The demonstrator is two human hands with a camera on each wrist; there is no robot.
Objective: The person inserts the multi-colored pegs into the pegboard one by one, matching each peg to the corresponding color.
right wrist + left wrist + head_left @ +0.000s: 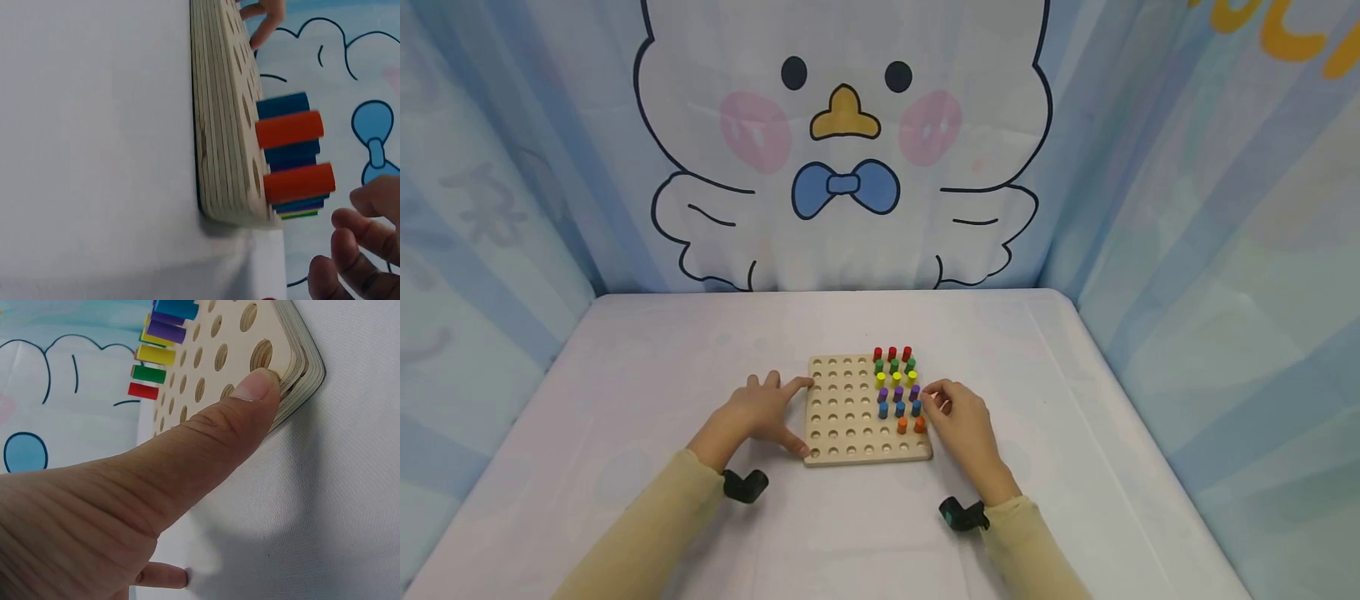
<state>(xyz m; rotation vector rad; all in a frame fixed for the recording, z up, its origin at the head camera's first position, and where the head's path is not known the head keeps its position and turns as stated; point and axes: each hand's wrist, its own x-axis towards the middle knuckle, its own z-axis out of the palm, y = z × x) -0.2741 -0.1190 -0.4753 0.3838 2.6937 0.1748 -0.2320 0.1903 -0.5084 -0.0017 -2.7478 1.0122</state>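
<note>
A square wooden peg board [838, 425] lies on the table, its right columns holding colored pegs in rows: red pegs [892, 354], green, yellow, purple, blue pegs [900, 409] and two orange pegs [920, 425]. At the board's left side, my left hand [756, 412] is spread, the thumb touching the near corner and the index finger reaching the edge higher up. Beside the right edge, my right hand [958, 417] hovers by the purple and blue pegs. Its fingers [350, 247] are loosely bent, and no peg shows between them in the right wrist view.
A white cloth covers the table [715, 333]. Behind it hangs a curtain [842, 242] with a cartoon bird, and more curtains flank both sides. Dark wrist cameras [745, 486] sit below the hands. A small red bit shows at the right wrist view's bottom edge.
</note>
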